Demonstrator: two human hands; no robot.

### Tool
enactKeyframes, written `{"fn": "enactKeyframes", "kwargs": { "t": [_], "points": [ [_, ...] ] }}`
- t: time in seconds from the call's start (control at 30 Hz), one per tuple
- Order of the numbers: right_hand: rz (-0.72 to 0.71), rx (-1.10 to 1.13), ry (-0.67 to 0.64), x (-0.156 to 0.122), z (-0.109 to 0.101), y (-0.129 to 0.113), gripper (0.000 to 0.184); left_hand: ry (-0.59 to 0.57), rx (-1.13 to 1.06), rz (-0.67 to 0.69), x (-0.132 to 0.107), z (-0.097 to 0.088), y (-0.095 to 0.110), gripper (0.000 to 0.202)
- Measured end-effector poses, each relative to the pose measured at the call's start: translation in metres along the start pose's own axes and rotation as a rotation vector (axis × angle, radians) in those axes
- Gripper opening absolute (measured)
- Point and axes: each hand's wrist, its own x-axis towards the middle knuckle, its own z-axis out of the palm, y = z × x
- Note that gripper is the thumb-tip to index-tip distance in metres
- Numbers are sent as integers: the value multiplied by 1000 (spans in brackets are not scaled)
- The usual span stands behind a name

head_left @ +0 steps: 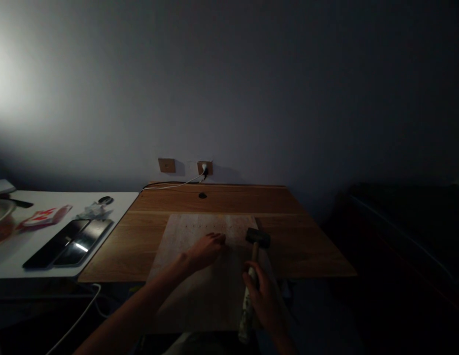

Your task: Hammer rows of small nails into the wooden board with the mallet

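Observation:
A pale wooden board (194,296) lies on the brown table, reaching past its front edge. A row of small dark marks or nails (202,226) runs along the board's far part. My left hand (209,248) is over the middle of the board with its fingers curled and pressed together; what they hold, if anything, is too dark and small to make out. My right hand (262,291) grips the handle of a hammer (258,237), wrapped in something pale low down. The dark hammer head is right of my left hand, over the board's right edge.
The brown wooden table (310,246) stands against the wall. A wall socket (209,167) has a plug and cables in it. On the white table (122,207) at left are two dark phone-like slabs (68,244), a red-and-white packet (46,217), crumpled plastic (92,212) and a bowl (2,217).

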Motion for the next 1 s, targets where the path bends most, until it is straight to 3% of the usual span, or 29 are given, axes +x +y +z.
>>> {"fn": "enactKeyframes", "kwargs": {
  "t": [0.23, 0.37, 0.47, 0.63, 0.83, 1.0],
  "points": [
    [18, 27, -1, 0, 0, -6, 43, 24, -115, -100, -13, -1, -11, 25],
    [14, 37, -4, 0, 1, -3, 43, 91, -289, -192, -9, -1, -18, 33],
    [-3, 38, -2, 0, 1, 1, 40, 64, -252, -243, -3, -4, -25, 39],
    [-10, 41, -1, 0, 1, 0, 40, -12, -151, -237, 0, -12, -30, 32],
    [5, 41, -3, 0, 0, -3, 40, -9, -162, -270, -11, -14, -34, 42],
    [22, 42, -19, -1, -1, -5, 41, -16, -52, -111, -11, -12, -23, 42]
  ]
}}
